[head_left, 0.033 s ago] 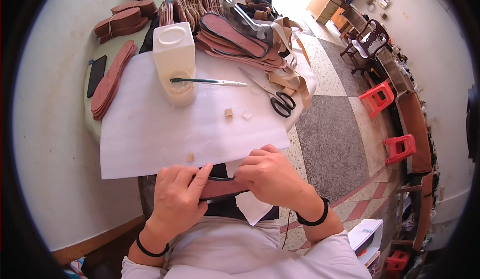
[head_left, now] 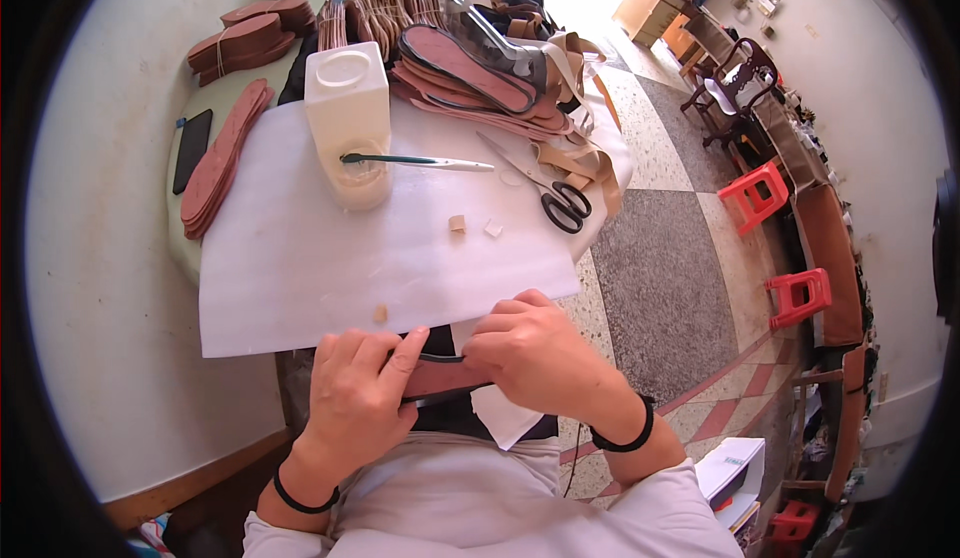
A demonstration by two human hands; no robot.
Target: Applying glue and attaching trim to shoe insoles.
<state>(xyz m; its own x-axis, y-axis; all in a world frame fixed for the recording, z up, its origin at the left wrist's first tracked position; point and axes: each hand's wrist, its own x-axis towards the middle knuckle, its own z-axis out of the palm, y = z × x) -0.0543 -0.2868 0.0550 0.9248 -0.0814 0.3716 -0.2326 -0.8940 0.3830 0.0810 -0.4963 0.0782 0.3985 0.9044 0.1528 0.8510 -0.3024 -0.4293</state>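
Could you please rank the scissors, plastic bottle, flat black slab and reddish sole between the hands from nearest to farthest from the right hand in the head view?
1. Reddish sole: touching the right hand, at its left.
2. Scissors: roughly straight ahead.
3. Plastic bottle: ahead and left.
4. Flat black slab: farthest left.

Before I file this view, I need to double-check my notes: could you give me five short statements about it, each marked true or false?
1. The left hand and right hand hold the same reddish sole piece. True.
2. The scissors lie left of the pale plastic container. False: the scissors lie right of the container.
3. A brush has its handle pointing right. True.
4. The plastic stools are blue. False: the stools are red.
5. Each wrist wears a black band. True.
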